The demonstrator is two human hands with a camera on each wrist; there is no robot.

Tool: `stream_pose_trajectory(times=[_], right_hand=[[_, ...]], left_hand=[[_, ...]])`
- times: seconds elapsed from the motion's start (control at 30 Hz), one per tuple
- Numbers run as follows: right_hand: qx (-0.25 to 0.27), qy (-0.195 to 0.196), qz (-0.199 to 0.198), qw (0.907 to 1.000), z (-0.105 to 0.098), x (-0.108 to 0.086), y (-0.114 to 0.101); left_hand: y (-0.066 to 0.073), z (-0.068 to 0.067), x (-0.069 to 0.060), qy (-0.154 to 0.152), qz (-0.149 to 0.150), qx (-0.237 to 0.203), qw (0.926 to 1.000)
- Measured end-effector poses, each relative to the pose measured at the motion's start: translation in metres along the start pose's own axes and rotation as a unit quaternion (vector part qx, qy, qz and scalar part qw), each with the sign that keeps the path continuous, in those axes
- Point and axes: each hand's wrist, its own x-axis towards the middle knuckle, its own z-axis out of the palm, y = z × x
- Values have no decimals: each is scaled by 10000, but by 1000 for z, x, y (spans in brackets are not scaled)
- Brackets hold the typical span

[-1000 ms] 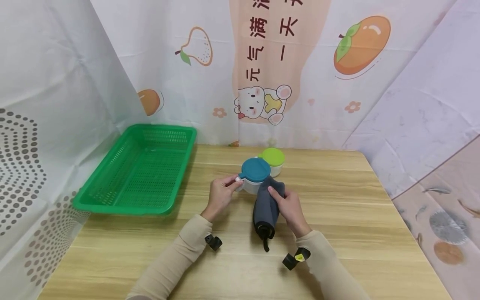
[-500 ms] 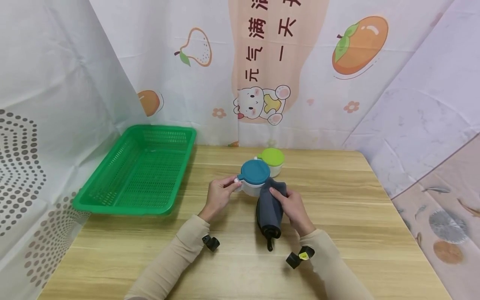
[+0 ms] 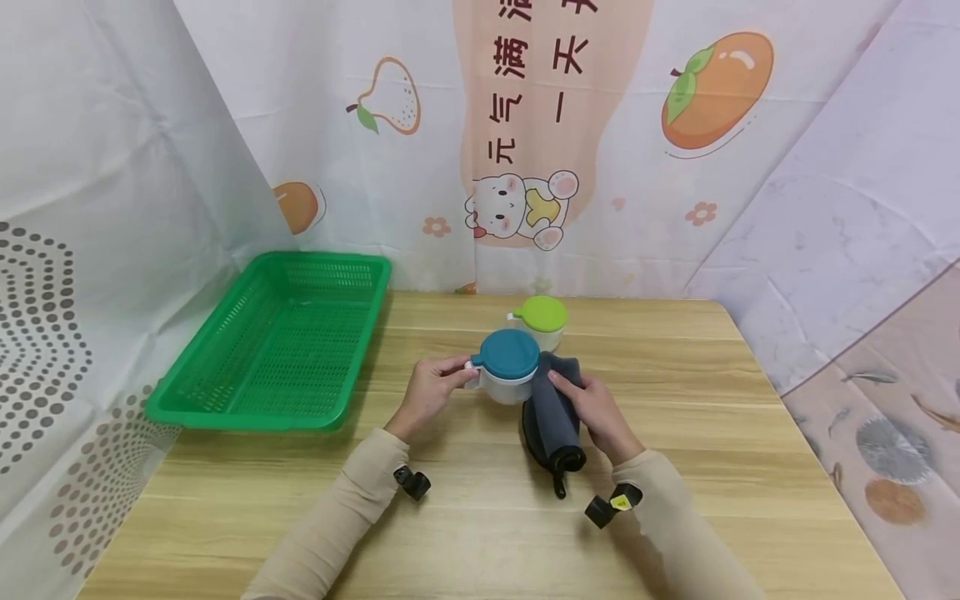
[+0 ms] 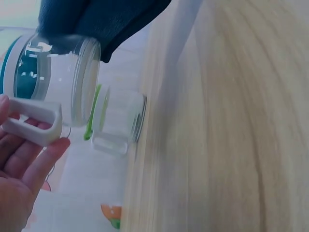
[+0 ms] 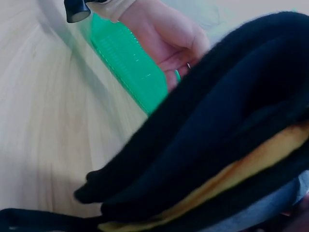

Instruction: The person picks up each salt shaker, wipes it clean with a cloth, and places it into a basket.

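A clear jar [image 3: 507,390] with a blue lid and white handle is held by my left hand [image 3: 426,393], thumb and fingers pinching the handle [image 4: 53,126]. In the left wrist view the jar hangs above the table, slightly tilted. My right hand [image 3: 602,419] grips a folded dark grey cloth [image 3: 557,421] with black edging and a small black loop dangling below. The cloth touches the jar's right side. A yellowish layer shows between its folds in the right wrist view. Behind stands a second, similar jar [image 3: 543,317] with a lime-green lid and white handle.
A green plastic basket [image 3: 347,408] with slotted walls rests at the left of the wooden table [image 3: 480,533]. Printed curtains [image 3: 420,183] hang behind the table and at both sides. Each sleeve carries a small black camera at the wrist.
The blue-lidded jar has come slightly toward me, away from the green-lidded one. The cloth and right hand have shifted right and nearer; the left hand has moved a little left.
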Motion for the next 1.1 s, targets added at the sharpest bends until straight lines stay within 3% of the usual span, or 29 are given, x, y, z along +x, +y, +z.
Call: stream_pose_trajectory(times=[0.4,0.73,0.93,1.1], right_hand=[[64,-414,-53,9991,-6,7,5],[-614,-869,-522,9929,-17,9,4],[-715,-982,-575,9909,-18,10,4],[-476,-851,-316,9947,-17,11,6]], left_hand=[[0,-17,0,-792,85,69,9968],[5,-28,1,-1527,140,-55,9882],[6,-31,2,-1680,18,155,9857],[8,-28,4,-1655,-120,228,9859]])
